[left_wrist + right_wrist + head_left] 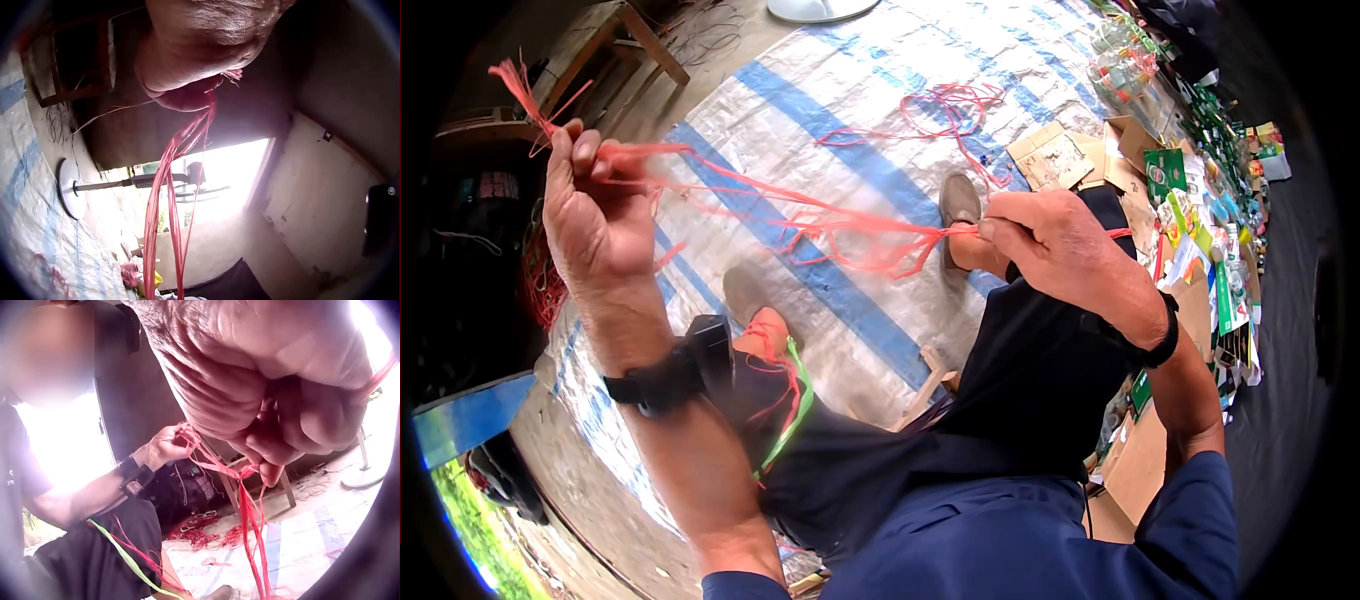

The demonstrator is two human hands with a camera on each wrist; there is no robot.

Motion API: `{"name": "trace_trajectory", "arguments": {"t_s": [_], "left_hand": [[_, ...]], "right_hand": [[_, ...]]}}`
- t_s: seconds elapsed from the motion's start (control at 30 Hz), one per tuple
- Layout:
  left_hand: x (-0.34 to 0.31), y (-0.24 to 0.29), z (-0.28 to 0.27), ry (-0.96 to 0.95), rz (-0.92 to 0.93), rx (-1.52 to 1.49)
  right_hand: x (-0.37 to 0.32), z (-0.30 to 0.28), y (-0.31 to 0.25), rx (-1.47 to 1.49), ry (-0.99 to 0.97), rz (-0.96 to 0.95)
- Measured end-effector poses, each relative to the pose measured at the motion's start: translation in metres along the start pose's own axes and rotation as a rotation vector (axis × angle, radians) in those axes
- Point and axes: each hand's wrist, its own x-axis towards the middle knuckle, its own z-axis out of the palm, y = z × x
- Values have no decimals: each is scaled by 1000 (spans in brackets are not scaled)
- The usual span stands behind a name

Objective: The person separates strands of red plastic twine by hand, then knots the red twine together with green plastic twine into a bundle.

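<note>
Red plastic strands [830, 210] stretch between the two hands above the sheet in the head view. At the upper left, the left hand [605, 205] grips one end, a frayed tuft sticking out past its fingers. The right hand [1065, 250] pinches the strands near the right knee, and a short red length shows beyond it. In the left wrist view the strands [159, 194] hang from the curled left fingers. In the right wrist view, strands [250, 531] hang down below the right fingers. Red and green strands [800, 400] lie around the left lower leg.
A white and blue striped sheet [840, 330] covers the floor, with a loose red strand pile [950, 110] on it. Cardboard [1050, 155], bottles and packaging lie along the right. A wooden stool [625, 40] and a round white base [820, 8] stand at the back.
</note>
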Motion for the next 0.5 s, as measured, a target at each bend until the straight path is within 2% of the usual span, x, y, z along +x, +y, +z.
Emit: {"name": "trace_trajectory", "arguments": {"t_s": [0.03, 0.07, 0.13, 0.33, 0.5], "left_hand": [[0, 1, -3, 39, -28, -52], [2, 2, -5, 161, -4, -7], [4, 3, -13, 181, 4, 21], [3, 3, -19, 281, -11, 97], [5, -1, -21, 346, -15, 163]], "right_hand": [[-2, -5, -4, 92, -28, 81], [-5, -8, -7, 91, -29, 83], [-12, -12, -10, 135, 60, 46], [-27, -21, -5, 219, 126, 93], [-32, -22, 1, 170, 144, 105]]}}
